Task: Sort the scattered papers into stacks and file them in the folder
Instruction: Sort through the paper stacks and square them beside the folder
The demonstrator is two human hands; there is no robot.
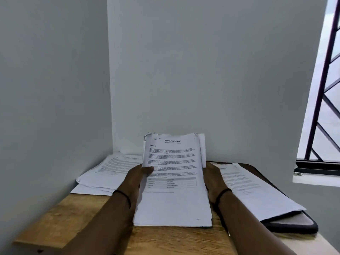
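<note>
Bare grey walls meet in a corner behind a small wooden table (77, 216), and that's our stage. Over on the left, pushed toward the wall, sits a loose pile of printed sheets (108, 172), fanned and overlapping, corners out of line. Light stuff, floppy, and I'd say it will slide apart if lifted by one edge alone.

Moving in, the left hand (137, 178) grips the left edge of the held stack (173, 181), thumb laid across the printed face, the other fingers out of sight behind. This bundle stands tilted up, its bottom edge resting on the table, several sheets thick with ragged top corners. Thick enough to hold some stiffness, yet it looks ready to bow. Taking it on both long edges, as now, looks like the sound choice; tapping the bottom edge would square it.

On the far side, the right hand (214, 178) is against the stack's right edge, mostly hidden by paper, so I cannot tell how its fingers lie.

Further right, more papers (257, 192) lie flat across a dark folder (294, 224), which pokes out beneath them at the table's edge. Smooth sheets on a smooth cover: slippery, by my reckoning. Beyond that, a barred window (322, 100).
</note>
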